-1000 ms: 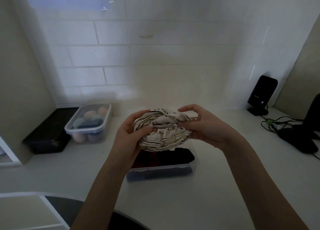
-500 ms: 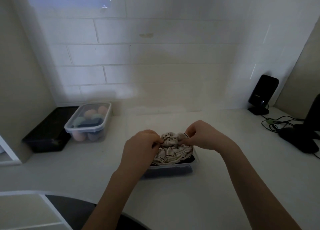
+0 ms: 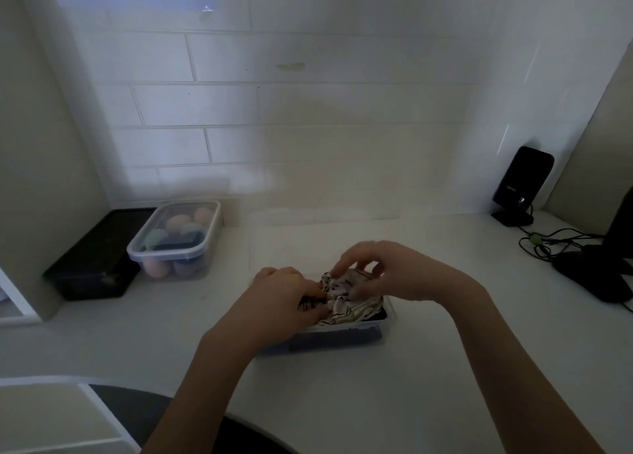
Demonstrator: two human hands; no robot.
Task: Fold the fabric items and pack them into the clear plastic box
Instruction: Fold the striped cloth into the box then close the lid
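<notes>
A cream fabric with thin dark stripes (image 3: pixel 346 304) lies bunched on top of dark fabric items inside the clear plastic box (image 3: pixel 342 337) at the middle of the white counter. My left hand (image 3: pixel 281 299) presses on the fabric's left side, fingers curled into it. My right hand (image 3: pixel 387 275) rests over its right side, with thumb and fingertips pinching the cloth. The box's near wall shows dark blue fabric behind it. Most of the box's rim is hidden under my hands.
A second lidded clear box (image 3: pixel 174 241) with pastel rounded items stands at the left, beside a black tray (image 3: pixel 92 262). A small black speaker (image 3: pixel 520 186), tangled cables (image 3: pixel 548 244) and a dark stand base (image 3: pixel 596 275) occupy the right side. A tiled wall rises behind.
Both hands lowered the striped fabric from mid-air into the box and now press it down there; the right hand's fingers have spread a little over it.
</notes>
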